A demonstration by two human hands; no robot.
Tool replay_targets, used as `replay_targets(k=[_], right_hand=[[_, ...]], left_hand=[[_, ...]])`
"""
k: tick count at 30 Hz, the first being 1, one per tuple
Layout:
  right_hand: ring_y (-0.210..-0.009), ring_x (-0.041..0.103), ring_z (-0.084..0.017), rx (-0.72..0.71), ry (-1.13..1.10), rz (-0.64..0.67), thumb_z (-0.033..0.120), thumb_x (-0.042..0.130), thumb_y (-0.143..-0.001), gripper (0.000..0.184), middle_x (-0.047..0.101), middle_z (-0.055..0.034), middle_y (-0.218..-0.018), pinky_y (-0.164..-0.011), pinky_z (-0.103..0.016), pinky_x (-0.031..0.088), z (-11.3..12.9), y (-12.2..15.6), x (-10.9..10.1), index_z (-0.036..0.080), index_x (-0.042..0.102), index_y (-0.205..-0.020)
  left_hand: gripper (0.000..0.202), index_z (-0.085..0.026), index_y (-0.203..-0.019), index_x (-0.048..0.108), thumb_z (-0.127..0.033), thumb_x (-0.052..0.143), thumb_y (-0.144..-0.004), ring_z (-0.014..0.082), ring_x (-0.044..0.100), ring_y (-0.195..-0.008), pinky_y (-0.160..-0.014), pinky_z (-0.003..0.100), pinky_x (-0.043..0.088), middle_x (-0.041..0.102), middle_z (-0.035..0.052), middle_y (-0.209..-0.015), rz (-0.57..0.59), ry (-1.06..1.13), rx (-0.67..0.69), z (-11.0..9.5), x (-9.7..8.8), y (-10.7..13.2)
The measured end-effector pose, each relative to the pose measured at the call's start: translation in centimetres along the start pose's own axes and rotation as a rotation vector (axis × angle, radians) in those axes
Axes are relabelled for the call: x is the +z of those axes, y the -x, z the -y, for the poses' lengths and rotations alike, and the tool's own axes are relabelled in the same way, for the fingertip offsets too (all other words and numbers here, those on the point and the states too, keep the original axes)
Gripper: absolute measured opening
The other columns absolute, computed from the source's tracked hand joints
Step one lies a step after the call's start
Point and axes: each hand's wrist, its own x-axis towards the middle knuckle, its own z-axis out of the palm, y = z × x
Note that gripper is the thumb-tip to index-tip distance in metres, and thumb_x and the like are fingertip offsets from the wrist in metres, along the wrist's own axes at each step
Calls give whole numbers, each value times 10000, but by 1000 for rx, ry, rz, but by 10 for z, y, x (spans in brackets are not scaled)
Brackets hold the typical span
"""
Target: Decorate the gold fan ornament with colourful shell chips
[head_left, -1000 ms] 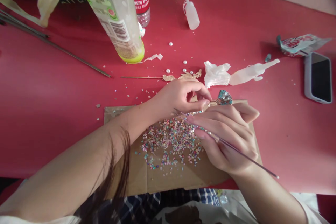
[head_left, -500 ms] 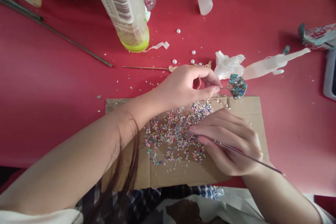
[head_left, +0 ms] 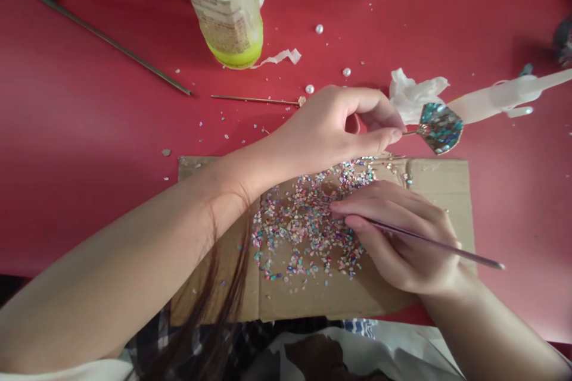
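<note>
My left hand [head_left: 346,125] pinches the thin metal stem of a fan-shaped ornament [head_left: 441,128], its face covered in blue-green shell-like flakes. The ornament points right, above the far edge of a cardboard sheet [head_left: 214,292]. Lower down, my right hand [head_left: 397,235] is closed around a slim metallic stick-like tool [head_left: 469,256]; its working tip is hard to make out among the chips. Fingertips of that hand are at the right side of many small multicoloured shell chips [head_left: 308,220] scattered over the cardboard.
A bottle with a yellow-green base [head_left: 239,41] stands at the back. Behind my left hand lie a thin metal pin [head_left: 254,99], several pearl beads [head_left: 347,72] and crumpled white tissue [head_left: 413,95]. A white squeeze bottle [head_left: 487,101] lies at right, a long rod [head_left: 120,47] at left.
The view has shifted, so the bottles sit higher in the picture. My left hand has moved rightward with the ornament, whose face is turned more toward me. My right hand stays low over the chips.
</note>
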Motion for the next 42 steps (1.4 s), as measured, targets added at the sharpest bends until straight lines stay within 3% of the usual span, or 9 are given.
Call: replay_targets(k=[7, 13, 22, 30, 42], right_hand=[[-767, 714, -142, 50, -16, -23, 87, 582, -922, 152, 754, -46, -863, -717, -320, 558, -2, 2, 0, 170, 678, -1007], [-763, 708, -150, 46, -2, -17, 102, 586, -930, 139, 749, -46, -849, -725, -341, 548, -3, 4, 2, 179, 667, -1014], [-766, 703, -148, 59, -21, -15, 110, 603, -927, 135, 751, -42, -862, -734, -341, 554, -2, 3, 3, 188, 669, -1015], [-777, 710, -150, 53, -27, 3, 108, 585, -936, 149, 753, -46, -887, -743, -332, 547, -3, 4, 3, 190, 663, -1032], [-737, 696, -145, 64, 1, -7, 137, 579, -939, 119, 749, -37, -846, -705, -319, 545, -1, 2, 1, 181, 679, -986]], left_hand=[[174, -197, -896, 693, -369, 695, -875, 105, 685, -806, -696, 231, 526, 707, -41, -821, -28, -10, -6, -1, -1, -1], [92, -188, -886, 697, -277, 672, -887, 109, 681, -848, -673, 225, 502, 714, -34, -840, -9, 12, -21, -2, -1, -1], [87, -190, -880, 695, -274, 675, -885, 117, 689, -845, -658, 228, 507, 720, -21, -849, -10, 21, -19, -2, -1, -1], [187, -203, -903, 700, -387, 688, -875, 110, 692, -810, -655, 221, 515, 708, -39, -828, -19, -8, -7, 1, -1, -1], [100, -177, -882, 708, -273, 679, -886, 142, 678, -843, -742, 264, 536, 713, -5, -805, -17, 36, 3, 0, -1, 0]])
